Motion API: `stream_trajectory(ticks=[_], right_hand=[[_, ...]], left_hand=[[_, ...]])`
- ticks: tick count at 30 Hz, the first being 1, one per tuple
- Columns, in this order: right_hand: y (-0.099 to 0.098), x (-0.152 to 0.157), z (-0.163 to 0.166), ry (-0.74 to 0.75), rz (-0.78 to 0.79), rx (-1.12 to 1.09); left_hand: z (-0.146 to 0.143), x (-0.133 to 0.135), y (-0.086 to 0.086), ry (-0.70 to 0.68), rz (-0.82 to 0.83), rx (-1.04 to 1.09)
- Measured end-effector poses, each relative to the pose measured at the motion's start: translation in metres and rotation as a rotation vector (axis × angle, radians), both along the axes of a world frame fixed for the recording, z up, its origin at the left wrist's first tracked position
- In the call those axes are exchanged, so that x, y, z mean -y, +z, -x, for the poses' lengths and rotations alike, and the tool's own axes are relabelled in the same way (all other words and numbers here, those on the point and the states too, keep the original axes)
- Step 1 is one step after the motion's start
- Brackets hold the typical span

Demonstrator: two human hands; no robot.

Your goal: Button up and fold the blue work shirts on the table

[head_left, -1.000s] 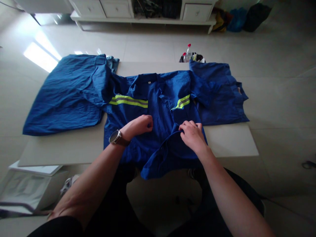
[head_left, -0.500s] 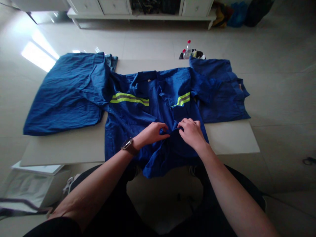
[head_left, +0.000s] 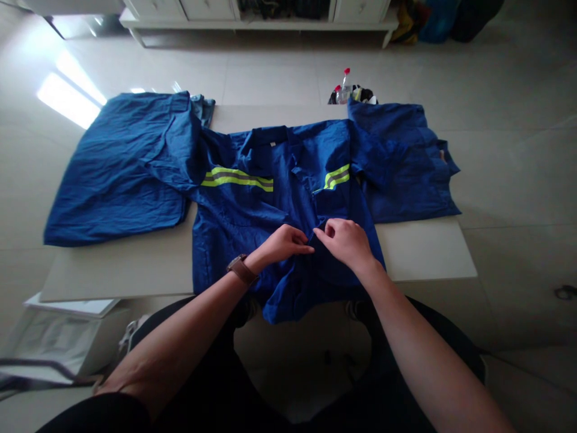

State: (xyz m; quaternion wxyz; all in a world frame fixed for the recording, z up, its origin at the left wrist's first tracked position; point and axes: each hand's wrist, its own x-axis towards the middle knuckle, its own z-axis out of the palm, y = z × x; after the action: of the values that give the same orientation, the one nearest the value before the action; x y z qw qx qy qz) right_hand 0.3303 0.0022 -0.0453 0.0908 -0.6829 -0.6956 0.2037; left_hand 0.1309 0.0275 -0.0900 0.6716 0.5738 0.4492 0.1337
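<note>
A blue work jacket with yellow-and-grey reflective strips lies spread over the table, its collar at the far side and its hem hanging over the near edge. My left hand, below a wristwatch, is closed at the jacket's front opening, thumb and fingers pinched on the cloth. Just to its right, my right hand is closed on the other front edge of the jacket. Both hands nearly meet; the bit of cloth between the fingertips is too small to make out in detail.
Folded blue garments lie at the table's left and right, under the jacket's sleeves. Beyond the white table stand plastic bottles and a white cabinet. A box sits at the lower left.
My right hand has shifted slightly left and turned, its thumb now reaching toward my left fingertips. The left fingers have closed more tightly. The jacket lies almost as before.
</note>
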Motion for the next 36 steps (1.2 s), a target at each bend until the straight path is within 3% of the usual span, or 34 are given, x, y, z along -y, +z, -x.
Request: stream_trajectory(ticks=[4,8,13,18,22,24,28,36], right_hand=[[-0.007,0.001,0.003,0.051,0.183,-0.165],[-0.006,-0.003,0.001,0.052,0.249,-0.287],[0.0,-0.003,-0.003,-0.114,0.241,0.067],[0.0,0.001,-0.003,-0.062,0.347,0.21],[0.005,0.003,0.002,-0.04,0.047,0.202],[0.008,0.005,0.005,0.08,-0.052,0.169],[0.007,0.008,0.007,0.283,0.018,0.165],[-0.004,0.007,0.007,0.26,-0.018,0.092]], left_hand=[[0.0,-0.001,0.006,-0.006,0.013,0.025],[0.002,-0.004,0.01,0.007,0.128,0.041],[0.005,-0.01,0.013,0.052,0.205,-0.033],[0.002,-0.01,0.016,0.025,0.249,-0.064],[0.001,-0.007,0.014,-0.056,0.161,-0.048],[0.003,-0.008,0.015,-0.115,0.122,-0.047],[0.012,-0.016,0.021,-0.237,0.045,-0.092],[0.022,-0.022,0.013,0.043,-0.371,-0.5]])
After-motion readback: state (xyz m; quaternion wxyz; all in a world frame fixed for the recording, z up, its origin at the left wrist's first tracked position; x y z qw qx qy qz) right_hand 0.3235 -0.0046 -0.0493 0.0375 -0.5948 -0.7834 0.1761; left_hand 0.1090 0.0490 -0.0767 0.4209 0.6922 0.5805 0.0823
